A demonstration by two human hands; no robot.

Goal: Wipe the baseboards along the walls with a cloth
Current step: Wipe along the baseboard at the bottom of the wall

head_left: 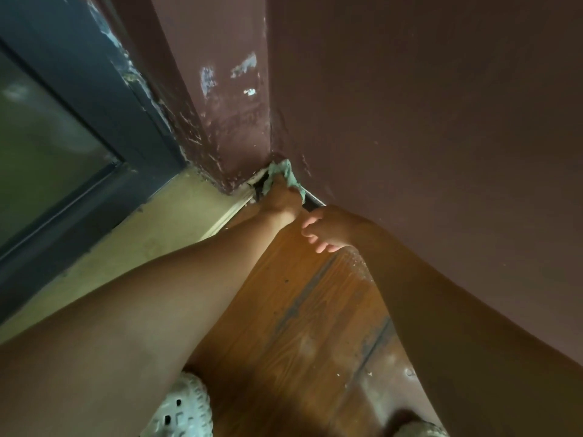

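Observation:
A pale green cloth (286, 174) is bunched into the corner where two dark maroon walls meet. My left hand (281, 199) grips it and presses it against the baseboard (315, 201), a dark strip at the foot of the right wall. A pale strip of trim (237, 204) runs along the foot of the left wall. My right hand (326, 229) hovers just right of the left wrist, close to the right wall, with its fingers loosely curled and nothing in them. The left hand's fingertips are hidden by the cloth.
A dark-framed glass door (72, 143) stands at the left above a pale threshold (151, 234). The wood floor (303, 313) carries dust and white specks. Pale perforated shoes (181, 408) show at the bottom edge. The wall paint (220, 80) is chipped near the corner.

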